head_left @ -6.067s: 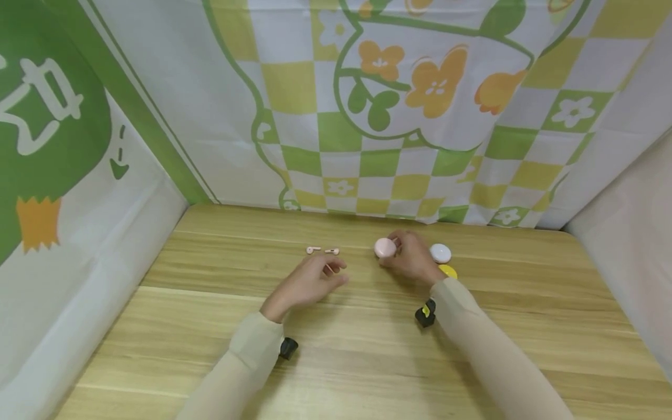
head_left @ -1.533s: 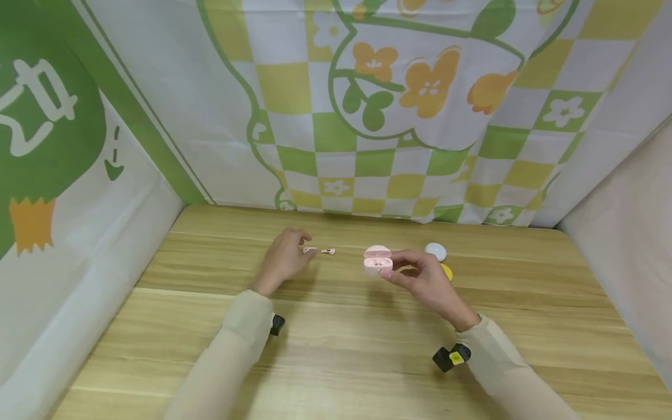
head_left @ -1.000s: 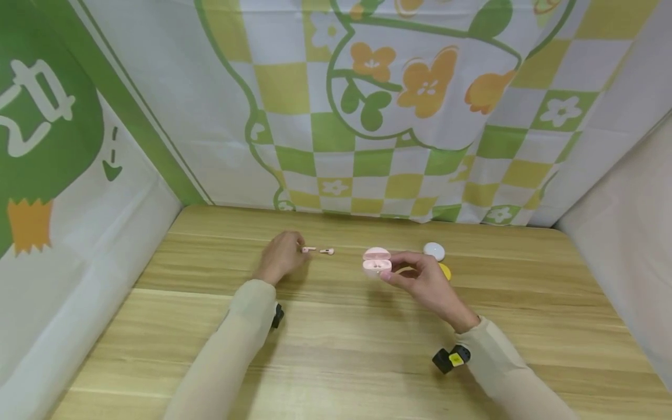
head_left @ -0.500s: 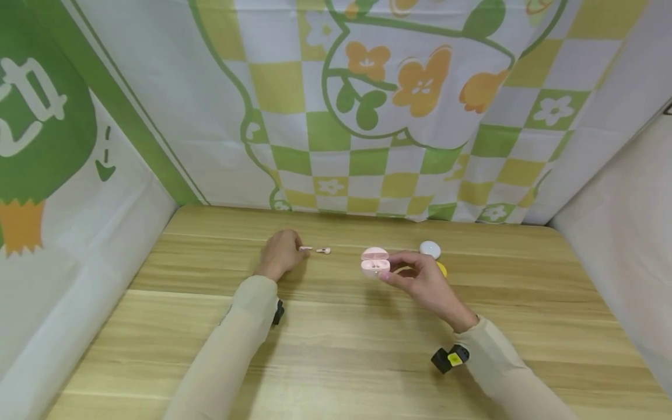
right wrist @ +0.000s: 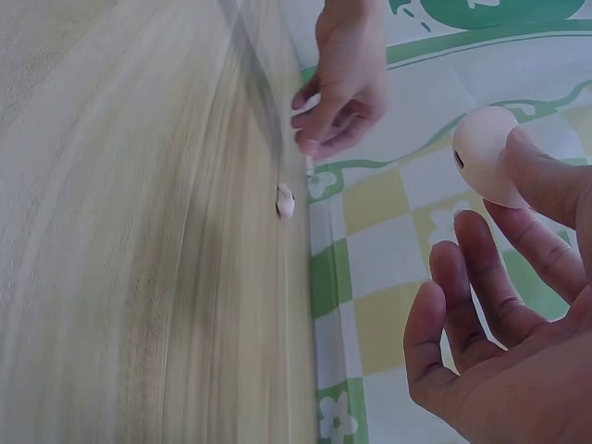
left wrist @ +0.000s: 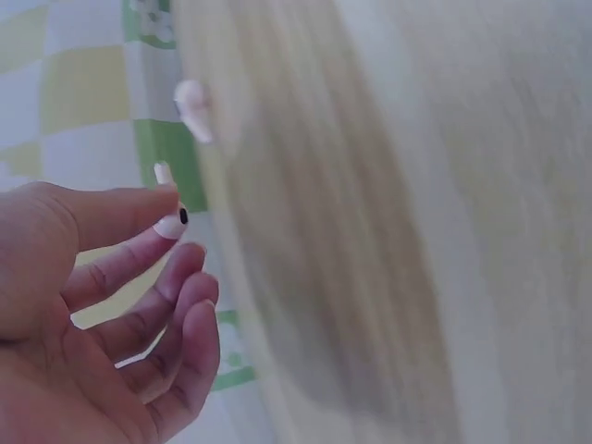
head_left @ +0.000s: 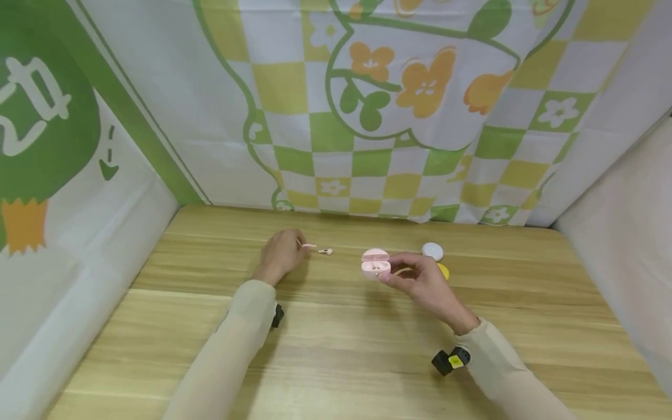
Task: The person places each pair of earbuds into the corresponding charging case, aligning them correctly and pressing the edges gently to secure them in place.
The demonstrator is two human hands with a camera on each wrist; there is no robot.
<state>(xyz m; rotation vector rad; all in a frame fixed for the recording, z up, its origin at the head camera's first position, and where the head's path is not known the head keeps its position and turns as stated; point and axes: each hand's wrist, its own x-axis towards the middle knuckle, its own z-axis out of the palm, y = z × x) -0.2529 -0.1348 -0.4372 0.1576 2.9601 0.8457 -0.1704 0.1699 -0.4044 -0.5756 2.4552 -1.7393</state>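
Observation:
My left hand (head_left: 280, 255) pinches a small pink earbud (left wrist: 163, 174) between thumb and index finger, its pale stem sticking out past the thumb in the left wrist view. The other fingers curve loosely below. A second earbud (head_left: 326, 251) lies on the table just to the right of that hand. Farther right, my right hand (head_left: 424, 286) holds a round pink earbud case (head_left: 375, 267) above the table, thumb on its front. The case's lid is up, and its hollow inside faces the head camera. In the right wrist view the case's rounded back (right wrist: 487, 153) shows.
Behind the right hand a white round object (head_left: 433, 251) lies on the wooden table (head_left: 336, 361). Beside it is a yellow round object (head_left: 444, 271), partly hidden by the hand. A patterned cloth backdrop (head_left: 294, 157) hangs along the table's back edge.
Since the earliest frame the case's lid has opened in my right hand. My left hand has moved left to the earbuds, taken hold of one, and slightly raised its stem.

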